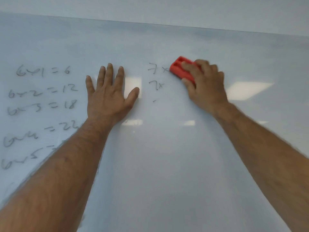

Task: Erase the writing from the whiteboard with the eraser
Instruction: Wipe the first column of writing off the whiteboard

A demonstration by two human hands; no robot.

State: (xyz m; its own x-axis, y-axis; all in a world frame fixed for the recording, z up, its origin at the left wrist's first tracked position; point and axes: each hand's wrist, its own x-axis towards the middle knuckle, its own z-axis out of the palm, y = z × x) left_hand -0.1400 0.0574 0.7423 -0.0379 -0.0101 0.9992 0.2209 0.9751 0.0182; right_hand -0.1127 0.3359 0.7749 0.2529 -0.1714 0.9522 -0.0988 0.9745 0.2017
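A glossy whiteboard point(158, 156) fills the view. My right hand point(205, 84) grips a red eraser point(181, 68) pressed flat on the board, its left end touching the "7x" writing point(158, 69). Below that stands a second "7x" fragment point(155, 85) and a small stroke under it. My left hand point(108, 96) rests flat on the board with fingers spread, holding nothing. To its left runs a column of sums point(43, 91) from "6x1=6" downward; my left forearm hides the ends of the lowest lines.
The board's top edge point(167, 25) meets a pale wall above. Reflections of ceiling lights point(249, 90) show on the board right of the eraser and between my hands.
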